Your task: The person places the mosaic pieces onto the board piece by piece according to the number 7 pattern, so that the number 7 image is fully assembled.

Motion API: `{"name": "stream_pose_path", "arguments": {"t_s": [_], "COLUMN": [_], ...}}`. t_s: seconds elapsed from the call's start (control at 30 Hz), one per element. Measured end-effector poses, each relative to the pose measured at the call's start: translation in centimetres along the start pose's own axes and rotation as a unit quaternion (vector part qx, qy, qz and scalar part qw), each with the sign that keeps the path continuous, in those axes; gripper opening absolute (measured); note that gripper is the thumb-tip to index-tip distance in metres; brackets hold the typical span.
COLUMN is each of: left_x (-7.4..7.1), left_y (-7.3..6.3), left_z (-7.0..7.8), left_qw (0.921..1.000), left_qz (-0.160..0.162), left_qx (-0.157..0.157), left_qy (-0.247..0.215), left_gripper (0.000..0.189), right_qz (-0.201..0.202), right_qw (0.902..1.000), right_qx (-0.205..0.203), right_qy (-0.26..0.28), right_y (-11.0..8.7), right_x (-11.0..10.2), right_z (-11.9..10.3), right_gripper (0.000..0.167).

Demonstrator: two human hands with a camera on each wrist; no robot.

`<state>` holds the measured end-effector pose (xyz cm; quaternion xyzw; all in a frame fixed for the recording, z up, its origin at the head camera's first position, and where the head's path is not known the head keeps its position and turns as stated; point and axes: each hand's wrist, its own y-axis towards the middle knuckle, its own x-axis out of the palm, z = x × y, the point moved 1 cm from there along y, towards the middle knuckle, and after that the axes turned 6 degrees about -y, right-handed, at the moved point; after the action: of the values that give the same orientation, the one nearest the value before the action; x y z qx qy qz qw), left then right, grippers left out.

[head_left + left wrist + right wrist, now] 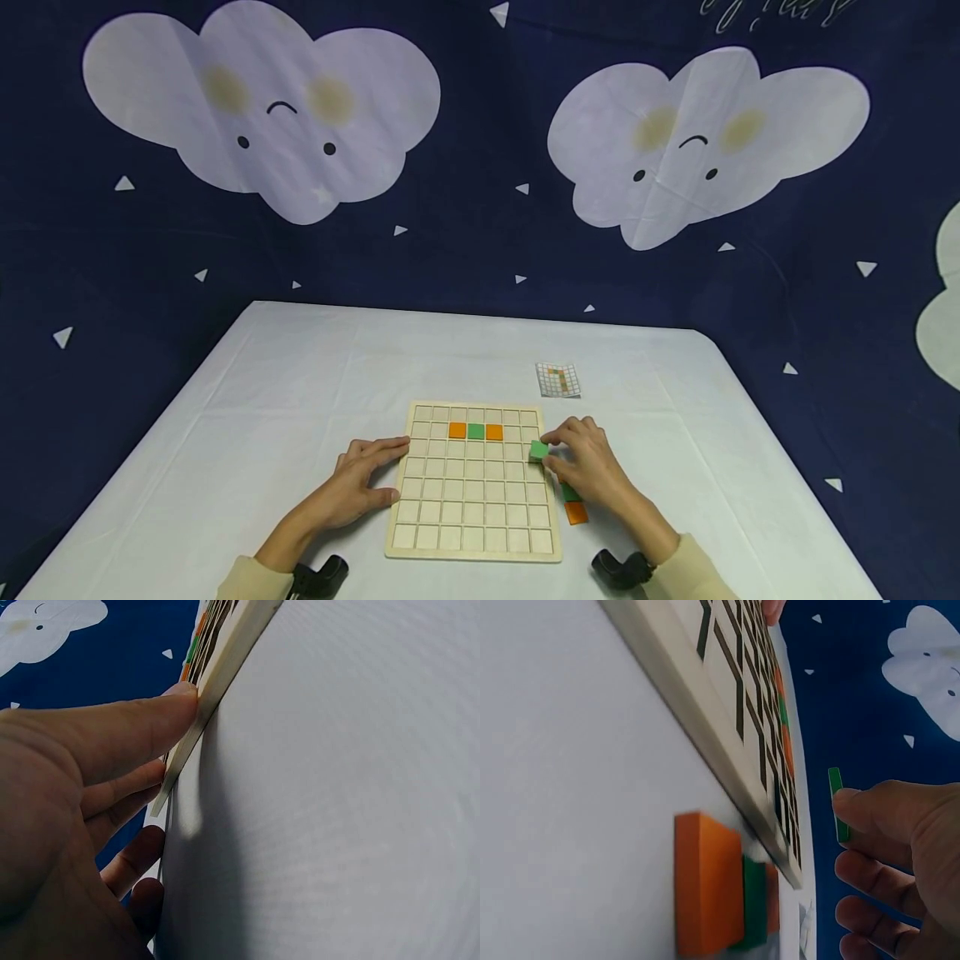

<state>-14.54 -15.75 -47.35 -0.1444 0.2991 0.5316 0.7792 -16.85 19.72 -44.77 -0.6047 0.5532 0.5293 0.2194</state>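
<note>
A wooden grid board lies on the white table. In one of its upper rows sit an orange tile, a green tile and a second orange tile, side by side. My left hand rests against the board's left edge, fingers fairly straight; the left wrist view shows the thumb touching the rim. Between thumb and forefinger, my right hand pinches another green tile above the board's right side. The right wrist view shows this green tile edge-on.
Right of the board, partly under my right hand, loose tiles stand in a row: an orange tile nearest, then a green tile and another orange one. A small printed pattern card lies beyond the board. A dark cloth with clouds hangs behind the table.
</note>
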Motion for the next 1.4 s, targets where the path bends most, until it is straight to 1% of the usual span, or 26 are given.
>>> {"name": "stream_pose_path", "arguments": {"t_s": [0.1, 0.2, 0.37, 0.5, 0.7, 0.97, 1.4], "left_x": [0.1, 0.1, 0.0, 0.0, 0.0, 0.1, 0.0], "left_y": [-0.1, -0.1, 0.0, 0.1, 0.1, 0.0, 0.1], "left_z": [0.0, 0.1, -0.1, -0.2, -0.2, -0.2, -0.3], "left_qw": [0.9999, 0.9999, 1.0, 1.0, 1.0, 0.9998, 1.0], "left_qz": [0.008, 0.011, 0.001, -0.004, -0.004, 0.002, -0.004], "left_qx": [0.011, 0.013, 0.0, 0.006, -0.003, 0.018, 0.0], "left_qy": [0.002, 0.002, -0.001, 0.005, 0.001, 0.008, 0.001], "left_gripper": [0.062, 0.062, 0.063, 0.063, 0.063, 0.062, 0.064], "right_qz": [-0.005, -0.007, -0.003, -0.015, -0.026, -0.028, -0.05], "right_qw": [0.9999, 0.9999, 0.9997, 0.9995, 0.9992, 0.9986, 0.9975], "right_qx": [-0.004, -0.008, -0.02, -0.027, -0.029, -0.045, -0.049], "right_qy": [0.008, 0.011, 0.011, 0.007, 0.002, 0.003, -0.006], "right_y": [0.1, 0.3, 0.5, 0.8, 1.5, 2.4, 3.3], "right_x": [0.1, 0.3, 0.7, 1.0, 1.4, 2.0, 3.1], "right_z": [-0.4, -0.7, -1.3, -1.8, -2.8, -3.5, -4.1], "right_gripper": [0.022, 0.022, 0.022, 0.021, 0.019, 0.02, 0.019]}}
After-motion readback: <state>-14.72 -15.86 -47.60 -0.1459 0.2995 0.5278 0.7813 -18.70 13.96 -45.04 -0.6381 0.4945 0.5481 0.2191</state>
